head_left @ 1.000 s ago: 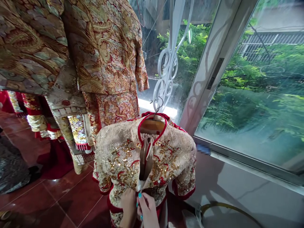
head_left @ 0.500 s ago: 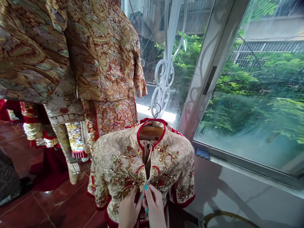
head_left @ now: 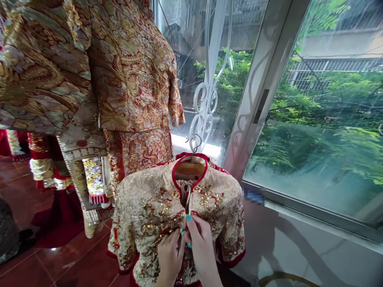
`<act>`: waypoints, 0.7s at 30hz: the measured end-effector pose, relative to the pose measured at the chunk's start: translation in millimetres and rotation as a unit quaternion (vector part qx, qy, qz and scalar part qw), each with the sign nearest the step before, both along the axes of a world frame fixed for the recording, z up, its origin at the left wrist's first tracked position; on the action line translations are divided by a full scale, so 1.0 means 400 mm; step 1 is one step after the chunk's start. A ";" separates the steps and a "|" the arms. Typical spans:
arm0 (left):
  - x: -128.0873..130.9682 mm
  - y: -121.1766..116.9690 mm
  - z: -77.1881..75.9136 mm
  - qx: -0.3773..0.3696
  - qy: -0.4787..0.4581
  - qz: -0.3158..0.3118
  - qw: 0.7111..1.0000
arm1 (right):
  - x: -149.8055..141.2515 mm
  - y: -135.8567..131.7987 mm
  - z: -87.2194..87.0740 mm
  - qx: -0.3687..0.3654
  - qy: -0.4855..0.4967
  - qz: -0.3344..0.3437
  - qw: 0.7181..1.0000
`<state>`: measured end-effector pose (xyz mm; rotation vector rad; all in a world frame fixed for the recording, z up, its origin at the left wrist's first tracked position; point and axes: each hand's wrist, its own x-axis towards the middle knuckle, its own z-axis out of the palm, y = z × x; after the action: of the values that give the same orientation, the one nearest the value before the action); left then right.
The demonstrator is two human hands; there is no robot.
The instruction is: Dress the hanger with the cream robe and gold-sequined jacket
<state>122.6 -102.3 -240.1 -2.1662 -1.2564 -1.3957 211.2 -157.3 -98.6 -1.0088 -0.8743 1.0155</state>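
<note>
A cream short-sleeved jacket (head_left: 140, 191) with gold beading and red trim hangs on a wooden hanger (head_left: 188, 168) by its metal hook. My left hand (head_left: 170, 251) is closed on the jacket's front edge, below the gap in the opening. Just to its right, my right hand (head_left: 202, 239) pinches the front opening a little higher, thumb and fingers together, turquoise nails showing. The fingertips of both hands almost meet. Whatever small fastener may lie between them is hidden. Above the hands the neck opening stands apart, with pale ties inside.
Gold-and-red embroidered garments (head_left: 134, 87) hang close on the left, over red floor tiles (head_left: 77, 259). Behind the jacket rises a white scrolled metal stand (head_left: 206, 95). A framed window (head_left: 314, 159) fills the right, above a pale wall (head_left: 299, 247).
Both hands have moved up along the jacket's front opening and slightly right, and the gap above them is shorter. The view has shifted slightly.
</note>
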 end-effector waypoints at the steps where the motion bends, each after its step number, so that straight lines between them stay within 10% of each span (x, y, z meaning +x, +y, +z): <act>1: 0.001 0.001 -0.003 -0.003 -0.004 -0.002 1.000 | 0.003 0.010 0.030 0.012 0.000 -0.002 1.000; 9: -0.004 0.013 0.001 -0.167 -0.063 -0.055 0.982 | 0.033 0.079 0.142 0.082 -0.092 0.008 0.992; 13: -0.177 0.004 0.060 -0.267 -0.130 -0.115 0.948 | 0.227 0.070 0.071 0.100 -0.249 -0.141 0.953; 16: -0.351 0.058 0.147 -0.161 -0.279 0.048 0.945 | 0.420 0.082 -0.012 0.117 -0.375 -0.359 0.847; 18: -0.426 0.131 0.212 -0.093 -0.313 0.095 0.940 | 0.509 0.104 -0.060 0.109 -0.400 -0.329 0.848; 21: -0.449 0.236 0.281 -0.183 -0.279 0.016 0.942 | 0.562 0.138 -0.098 0.109 -0.358 -0.282 0.883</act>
<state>-57.2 -8.0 -127.8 -2.0083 -1.8682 -1.9844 435.9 -101.9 -137.9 -1.3585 -1.1580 0.0152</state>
